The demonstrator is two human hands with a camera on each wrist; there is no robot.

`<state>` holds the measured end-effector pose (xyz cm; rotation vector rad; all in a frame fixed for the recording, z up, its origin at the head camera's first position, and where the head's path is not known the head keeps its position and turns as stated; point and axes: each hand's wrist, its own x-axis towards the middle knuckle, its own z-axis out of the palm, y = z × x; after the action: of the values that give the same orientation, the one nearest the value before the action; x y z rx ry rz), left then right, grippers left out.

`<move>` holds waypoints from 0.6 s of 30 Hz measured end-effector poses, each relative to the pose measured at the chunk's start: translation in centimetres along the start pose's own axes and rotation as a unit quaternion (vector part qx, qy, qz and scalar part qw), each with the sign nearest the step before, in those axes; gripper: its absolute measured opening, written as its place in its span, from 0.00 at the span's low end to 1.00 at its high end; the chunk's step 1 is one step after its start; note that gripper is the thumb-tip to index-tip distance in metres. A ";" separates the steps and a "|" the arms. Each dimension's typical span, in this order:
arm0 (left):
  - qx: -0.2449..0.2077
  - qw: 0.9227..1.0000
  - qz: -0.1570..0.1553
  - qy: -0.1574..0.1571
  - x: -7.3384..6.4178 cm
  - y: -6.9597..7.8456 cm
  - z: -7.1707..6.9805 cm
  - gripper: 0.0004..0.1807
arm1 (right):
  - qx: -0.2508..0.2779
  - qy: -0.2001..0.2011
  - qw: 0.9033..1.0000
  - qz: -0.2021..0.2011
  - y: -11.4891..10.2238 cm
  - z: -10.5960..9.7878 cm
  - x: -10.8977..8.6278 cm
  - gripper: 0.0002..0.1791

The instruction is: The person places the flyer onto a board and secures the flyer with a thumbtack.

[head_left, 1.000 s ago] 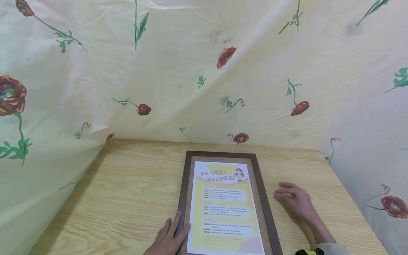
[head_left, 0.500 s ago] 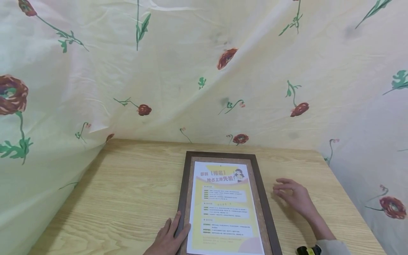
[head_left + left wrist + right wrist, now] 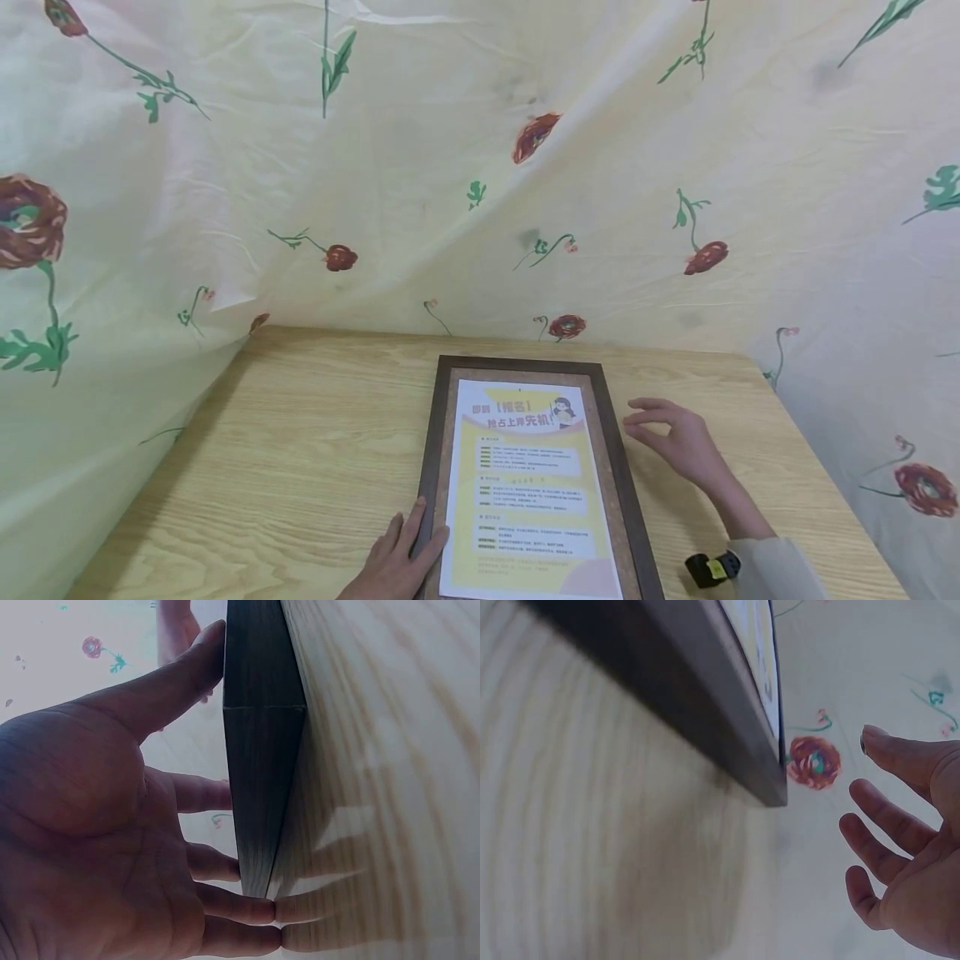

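Note:
A dark wooden picture frame (image 3: pixel 617 450) lies on the table, with a yellow and white printed poster (image 3: pixel 525 500) on its brown backing. My left hand (image 3: pixel 397 554) rests at its left edge. In the left wrist view, that hand's thumb touches the frame's (image 3: pixel 262 750) upper edge, and its straight fingers reach the side and the tabletop. Raised over the table just right of the frame, my right hand (image 3: pixel 678 437) has loosely bent fingers. The right wrist view has this hand (image 3: pixel 922 847) apart from the frame's corner, with nothing visible held.
The light wood table (image 3: pixel 315 450) extends to both sides of the frame. A cream cloth with red flowers (image 3: pixel 405 167) hangs behind it and along both sides. A black and yellow device (image 3: pixel 712 570) sits at my right wrist.
My right hand has moved up and left, closer to the frame's right edge, and more of its sleeve shows. My left hand and the frame stay put.

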<state>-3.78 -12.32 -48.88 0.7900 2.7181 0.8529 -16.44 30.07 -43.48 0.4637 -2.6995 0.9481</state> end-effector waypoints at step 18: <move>0.012 1.000 -0.005 -0.001 0.0 0.3 -0.1 0.55 | 0.028 -0.039 0.999 0.003 -2.8 1.4 3.8 0.05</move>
<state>-3.70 -12.19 -48.60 0.7807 2.7326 0.8182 -19.07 26.28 -41.73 0.5145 -2.7503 1.0314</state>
